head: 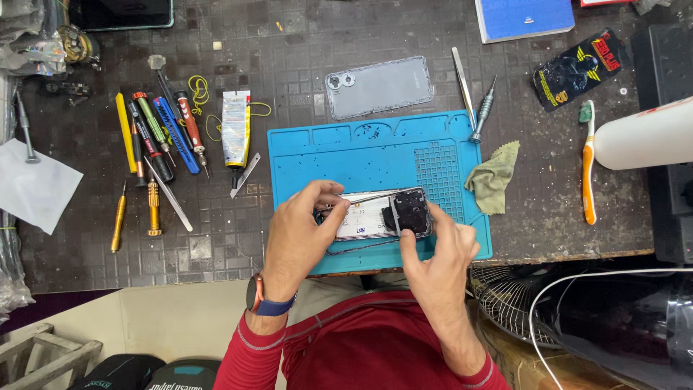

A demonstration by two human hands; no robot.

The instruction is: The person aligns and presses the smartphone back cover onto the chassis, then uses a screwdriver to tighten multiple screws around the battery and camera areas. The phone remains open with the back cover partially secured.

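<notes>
Hands over blue mat (339, 148): left hand (299, 235) grip pinches tweezers (375, 196); right hand (440, 249) grip clamps opened phone (382, 214).

The left hand (299, 235) covers the near left end of the opened phone (375, 214), and the right hand (440, 249) hides its lower right corner; what the fingertips pinch there cannot be told. The small parts on the phone's dark cover plate (411, 211) are too fine to make out. At twelve o'clock a blue book (523, 16) is cut by the top edge, as is a dark tablet (123, 13) at eleven. At three o'clock a white bottle (646, 136) runs out of frame. Specks in the blue mat's (317, 155) upper trays are too small to identify.
</notes>
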